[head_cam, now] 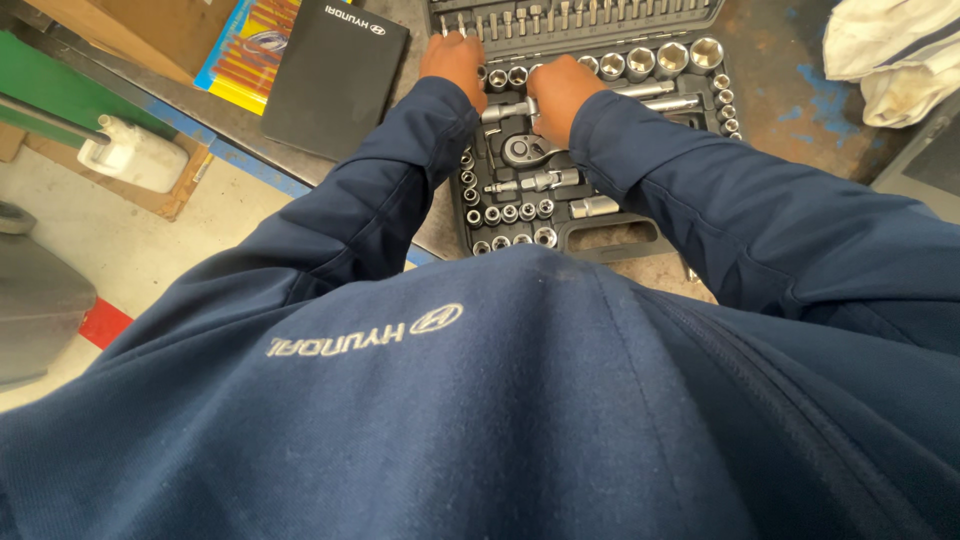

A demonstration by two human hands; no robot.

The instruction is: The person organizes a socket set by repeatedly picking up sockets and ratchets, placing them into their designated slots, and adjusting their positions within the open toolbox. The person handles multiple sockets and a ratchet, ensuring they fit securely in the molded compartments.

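An open dark plastic socket set case [610, 238] lies on a worn metal workbench, filled with several chrome sockets, bits and a ratchet handle [527, 150]. My left hand [455, 58] rests on the case's upper left part, fingers curled down among the sockets. My right hand [558, 88] reaches into the middle of the case, just above the ratchet head; its fingers are hidden, so what they touch is unclear. Both arms wear dark blue sleeves, and my blue top fills the lower half of the view.
A black booklet [335, 75] lies left of the case, beside a colourful package [245, 45] and cardboard. A white rag [895, 60] sits at the top right. A white plastic jug [135, 155] stands on the floor at left, below the bench edge [250, 165].
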